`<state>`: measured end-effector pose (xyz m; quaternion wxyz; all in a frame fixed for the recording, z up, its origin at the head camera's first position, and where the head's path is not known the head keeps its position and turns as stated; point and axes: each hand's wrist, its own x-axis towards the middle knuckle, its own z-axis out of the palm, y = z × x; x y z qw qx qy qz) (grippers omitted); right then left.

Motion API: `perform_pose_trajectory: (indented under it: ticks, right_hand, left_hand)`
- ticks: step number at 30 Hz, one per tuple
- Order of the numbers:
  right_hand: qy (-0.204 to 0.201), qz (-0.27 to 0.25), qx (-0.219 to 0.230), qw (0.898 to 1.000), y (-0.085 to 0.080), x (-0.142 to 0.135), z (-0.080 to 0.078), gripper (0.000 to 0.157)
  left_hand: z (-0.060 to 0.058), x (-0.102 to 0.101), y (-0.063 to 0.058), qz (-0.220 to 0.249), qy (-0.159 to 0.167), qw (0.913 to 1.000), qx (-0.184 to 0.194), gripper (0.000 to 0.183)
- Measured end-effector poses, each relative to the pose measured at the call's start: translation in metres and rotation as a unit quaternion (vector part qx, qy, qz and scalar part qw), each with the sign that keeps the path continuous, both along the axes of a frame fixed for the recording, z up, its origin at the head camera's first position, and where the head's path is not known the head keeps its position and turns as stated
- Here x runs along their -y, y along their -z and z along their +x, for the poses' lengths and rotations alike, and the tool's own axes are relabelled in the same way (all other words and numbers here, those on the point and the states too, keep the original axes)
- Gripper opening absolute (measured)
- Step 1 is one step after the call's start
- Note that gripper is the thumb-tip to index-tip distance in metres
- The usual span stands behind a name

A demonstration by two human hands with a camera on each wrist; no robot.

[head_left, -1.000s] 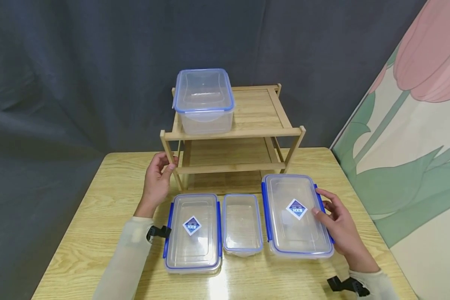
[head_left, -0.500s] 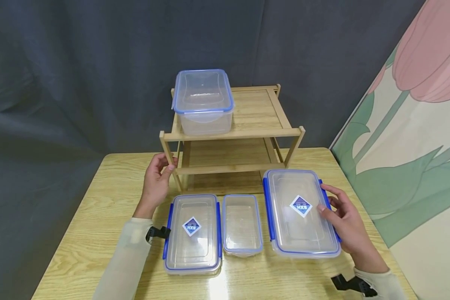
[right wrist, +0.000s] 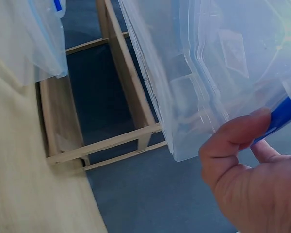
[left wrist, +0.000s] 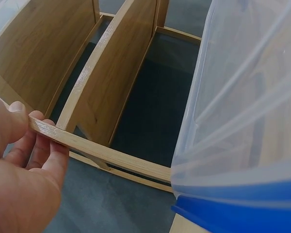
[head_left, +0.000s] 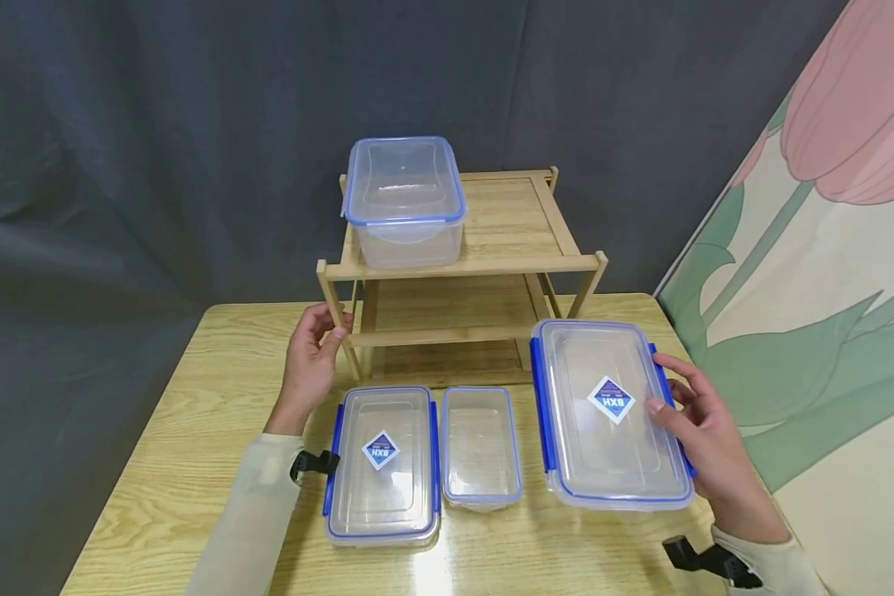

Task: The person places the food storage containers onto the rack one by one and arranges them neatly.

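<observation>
In the head view my left hand (head_left: 309,368) pinches the front left leg of a three-tier wooden shelf (head_left: 521,219). The left wrist view shows thumb and fingers on either side of this leg (left wrist: 116,154). At the right, my right hand (head_left: 704,443) grips a clear food container (head_left: 603,455) by its right side, thumb on the lid. Its lid has blue side clips and a diamond-shaped label, and it is tilted above the table. In the right wrist view the fingers curl under the container's blue clip (right wrist: 281,116).
A deep lidded container (head_left: 406,190) stands on the shelf's top tier, at the left. In front of the shelf lie a labelled flat container (head_left: 383,505) and a smaller one (head_left: 482,447) side by side on the wooden table (head_left: 179,430). A dark curtain (head_left: 231,124) hangs behind.
My right hand has moved the food container up and to the right, farther from the small middle container. The left hand stays on the shelf leg.
</observation>
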<state>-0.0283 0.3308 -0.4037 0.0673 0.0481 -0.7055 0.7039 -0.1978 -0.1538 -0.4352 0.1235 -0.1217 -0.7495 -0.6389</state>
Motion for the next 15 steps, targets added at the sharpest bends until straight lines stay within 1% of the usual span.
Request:
perform_pose_trajectory:
  ticks: [6,8,12,15]
  right_hand:
    - [0.018,-0.016,-0.022,0.999,-0.008,0.001,0.0,0.061]
    - [0.023,-0.029,-0.03,0.999,-0.011,0.002,0.0,0.061]
    - [0.019,-0.058,-0.051,0.997,-0.016,0.004,0.001,0.061]
    - [0.003,-0.075,-0.071,0.995,-0.021,0.005,0.0,0.062]
  left_hand:
    - [-0.001,0.002,0.002,0.005,0.002,1.0,0.002,0.03]
    - [-0.001,0.002,0.002,0.005,0.003,1.0,-0.001,0.03]
    - [-0.001,0.001,0.002,0.003,0.008,1.0,-0.004,0.029]
    - [-0.001,0.001,0.003,0.004,0.008,1.0,-0.003,0.028]
